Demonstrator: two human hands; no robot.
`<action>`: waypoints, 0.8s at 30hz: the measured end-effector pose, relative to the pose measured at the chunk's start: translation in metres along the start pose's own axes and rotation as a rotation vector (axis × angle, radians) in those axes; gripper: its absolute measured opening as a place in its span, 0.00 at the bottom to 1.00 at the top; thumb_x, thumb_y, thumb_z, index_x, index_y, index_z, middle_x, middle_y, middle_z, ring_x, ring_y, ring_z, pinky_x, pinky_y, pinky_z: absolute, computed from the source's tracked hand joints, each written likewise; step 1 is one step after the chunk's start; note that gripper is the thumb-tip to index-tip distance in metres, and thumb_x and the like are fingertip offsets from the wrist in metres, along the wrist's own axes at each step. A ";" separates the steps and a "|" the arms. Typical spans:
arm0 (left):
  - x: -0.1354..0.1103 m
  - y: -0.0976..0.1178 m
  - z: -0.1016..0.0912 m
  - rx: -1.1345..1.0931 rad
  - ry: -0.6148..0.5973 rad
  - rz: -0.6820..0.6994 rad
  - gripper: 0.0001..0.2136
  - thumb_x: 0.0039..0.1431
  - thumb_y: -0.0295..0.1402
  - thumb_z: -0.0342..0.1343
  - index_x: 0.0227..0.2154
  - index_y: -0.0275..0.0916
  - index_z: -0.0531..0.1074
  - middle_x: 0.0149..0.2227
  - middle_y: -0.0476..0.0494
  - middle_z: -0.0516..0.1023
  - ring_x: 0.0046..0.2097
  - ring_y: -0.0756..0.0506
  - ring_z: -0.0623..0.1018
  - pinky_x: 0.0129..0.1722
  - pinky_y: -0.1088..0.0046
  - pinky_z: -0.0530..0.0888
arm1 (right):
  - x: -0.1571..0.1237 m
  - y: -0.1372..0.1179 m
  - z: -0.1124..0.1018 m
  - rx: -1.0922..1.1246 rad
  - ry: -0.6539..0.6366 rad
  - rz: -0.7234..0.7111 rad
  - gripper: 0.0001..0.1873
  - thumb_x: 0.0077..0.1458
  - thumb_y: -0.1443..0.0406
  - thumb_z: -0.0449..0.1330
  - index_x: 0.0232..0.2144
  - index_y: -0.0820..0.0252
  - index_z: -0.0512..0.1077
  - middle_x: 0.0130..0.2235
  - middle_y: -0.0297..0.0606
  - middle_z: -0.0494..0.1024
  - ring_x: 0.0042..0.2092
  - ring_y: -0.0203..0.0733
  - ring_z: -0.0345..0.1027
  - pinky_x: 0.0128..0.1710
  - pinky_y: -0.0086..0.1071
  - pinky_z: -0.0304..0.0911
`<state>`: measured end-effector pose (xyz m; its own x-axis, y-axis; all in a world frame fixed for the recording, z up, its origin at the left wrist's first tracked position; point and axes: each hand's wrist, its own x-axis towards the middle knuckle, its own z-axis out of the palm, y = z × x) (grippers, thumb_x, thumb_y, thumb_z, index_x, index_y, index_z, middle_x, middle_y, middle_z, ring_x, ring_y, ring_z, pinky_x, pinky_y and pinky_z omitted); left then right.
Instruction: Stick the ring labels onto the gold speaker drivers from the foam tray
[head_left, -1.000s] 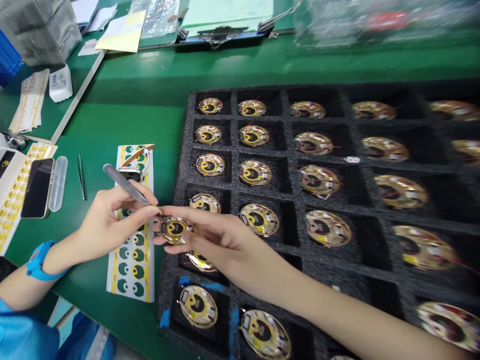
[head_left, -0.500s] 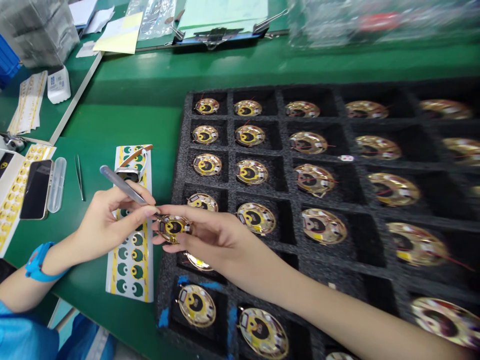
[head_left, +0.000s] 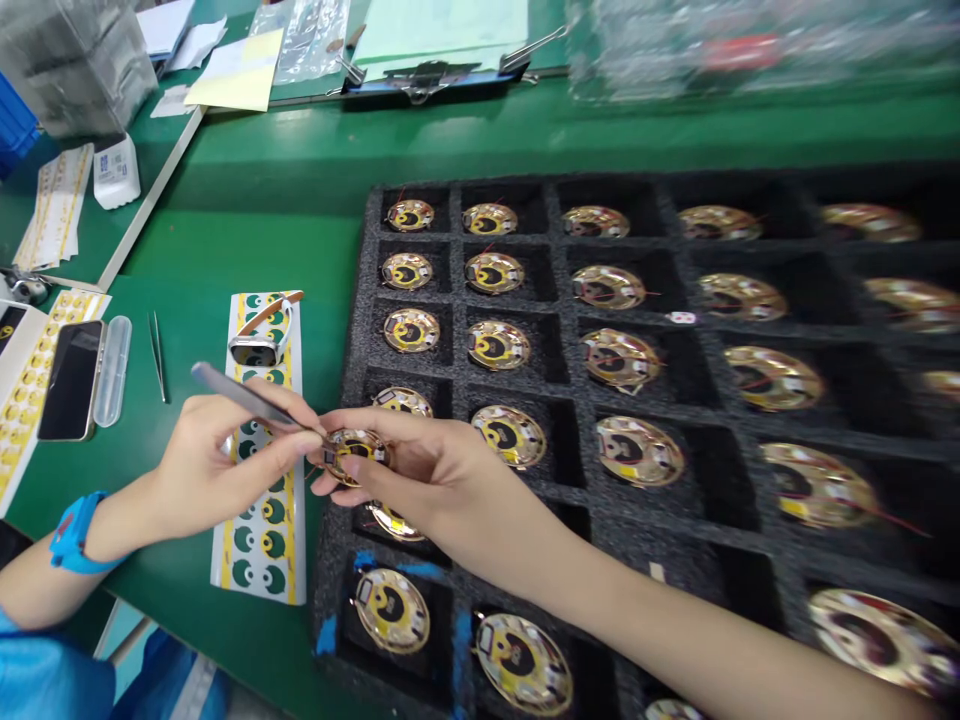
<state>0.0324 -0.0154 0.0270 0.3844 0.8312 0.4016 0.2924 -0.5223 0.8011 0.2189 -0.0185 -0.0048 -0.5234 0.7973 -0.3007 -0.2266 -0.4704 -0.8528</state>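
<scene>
My right hand (head_left: 420, 475) pinches a round gold disc with a black and yellow centre (head_left: 354, 452) just above the left edge of a black foam tray (head_left: 562, 385). My left hand (head_left: 217, 455) grips metal tweezers (head_left: 244, 397) whose tips touch the disc's left rim. The tray's square cells hold several more gold discs, one per cell. Beneath my left hand lies a sticker sheet (head_left: 262, 540) with green and white round labels.
A watch (head_left: 259, 342) rests on the sticker sheet's top end. A second pair of tweezers (head_left: 157, 352), a phone (head_left: 71, 378) and a clear case (head_left: 114, 368) lie at the left. Clipboards and papers (head_left: 427, 40) sit at the back of the green bench.
Both hands stay together at the disc. The tweezers have tilted lower and the view has drifted slightly left.
</scene>
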 end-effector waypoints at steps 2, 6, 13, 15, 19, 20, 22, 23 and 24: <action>0.000 0.005 -0.004 -0.004 0.018 0.094 0.06 0.56 0.21 0.60 0.34 0.37 0.75 0.33 0.46 0.80 0.35 0.47 0.81 0.35 0.72 0.80 | 0.001 -0.001 0.000 0.013 -0.002 0.027 0.12 0.47 0.70 0.64 0.37 0.55 0.75 0.30 0.29 0.80 0.31 0.33 0.77 0.32 0.22 0.75; 0.000 0.005 -0.011 -0.092 0.253 0.162 0.08 0.56 0.21 0.60 0.37 0.39 0.75 0.32 0.47 0.78 0.34 0.47 0.81 0.34 0.72 0.81 | 0.002 -0.003 0.000 0.013 0.013 0.064 0.11 0.45 0.70 0.64 0.35 0.57 0.75 0.30 0.29 0.79 0.29 0.31 0.76 0.30 0.21 0.74; -0.002 -0.004 -0.004 -0.156 0.242 -0.136 0.03 0.58 0.29 0.61 0.34 0.39 0.74 0.31 0.48 0.79 0.33 0.49 0.81 0.34 0.76 0.79 | 0.002 -0.005 0.000 -0.038 0.009 0.088 0.08 0.45 0.68 0.65 0.31 0.58 0.73 0.26 0.30 0.76 0.26 0.32 0.74 0.26 0.22 0.73; -0.001 -0.002 -0.002 -0.158 0.229 -0.187 0.04 0.57 0.31 0.62 0.32 0.38 0.73 0.31 0.47 0.79 0.33 0.48 0.81 0.33 0.75 0.79 | 0.002 -0.005 -0.001 -0.039 -0.013 0.078 0.07 0.46 0.67 0.65 0.31 0.58 0.73 0.26 0.31 0.76 0.26 0.32 0.74 0.26 0.22 0.73; -0.001 -0.002 -0.002 -0.163 0.236 -0.224 0.06 0.56 0.34 0.63 0.32 0.38 0.73 0.30 0.46 0.79 0.32 0.48 0.80 0.32 0.76 0.78 | 0.001 -0.005 -0.004 -0.059 -0.061 0.076 0.06 0.49 0.66 0.64 0.32 0.59 0.72 0.27 0.31 0.76 0.27 0.32 0.74 0.26 0.22 0.73; -0.001 -0.003 -0.002 -0.163 0.232 -0.233 0.06 0.56 0.34 0.63 0.32 0.38 0.73 0.31 0.46 0.79 0.32 0.48 0.80 0.31 0.76 0.78 | 0.001 -0.005 -0.004 -0.063 -0.072 0.078 0.06 0.50 0.66 0.64 0.32 0.59 0.72 0.28 0.31 0.76 0.27 0.31 0.75 0.27 0.21 0.73; -0.002 -0.005 -0.003 -0.161 0.218 -0.251 0.07 0.56 0.35 0.63 0.32 0.38 0.73 0.31 0.46 0.79 0.32 0.48 0.80 0.31 0.76 0.78 | 0.001 -0.005 -0.006 -0.071 -0.103 0.076 0.05 0.52 0.65 0.62 0.33 0.59 0.72 0.30 0.32 0.76 0.29 0.31 0.75 0.28 0.21 0.73; -0.002 -0.006 -0.004 -0.163 0.212 -0.259 0.07 0.56 0.35 0.62 0.32 0.38 0.73 0.31 0.46 0.79 0.32 0.48 0.80 0.31 0.76 0.78 | 0.001 -0.004 -0.007 -0.070 -0.122 0.068 0.05 0.54 0.64 0.62 0.34 0.59 0.72 0.32 0.32 0.76 0.29 0.31 0.75 0.29 0.22 0.74; -0.002 -0.008 -0.004 -0.170 0.207 -0.266 0.07 0.56 0.35 0.63 0.33 0.38 0.73 0.31 0.46 0.79 0.32 0.49 0.80 0.31 0.77 0.77 | 0.002 -0.004 -0.008 -0.067 -0.139 0.059 0.05 0.55 0.64 0.61 0.35 0.59 0.72 0.32 0.33 0.76 0.30 0.31 0.76 0.31 0.22 0.75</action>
<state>0.0258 -0.0120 0.0220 0.1241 0.9634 0.2375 0.2016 -0.2588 0.9447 0.2258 -0.0119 -0.0055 -0.6441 0.7065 -0.2933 -0.1388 -0.4849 -0.8635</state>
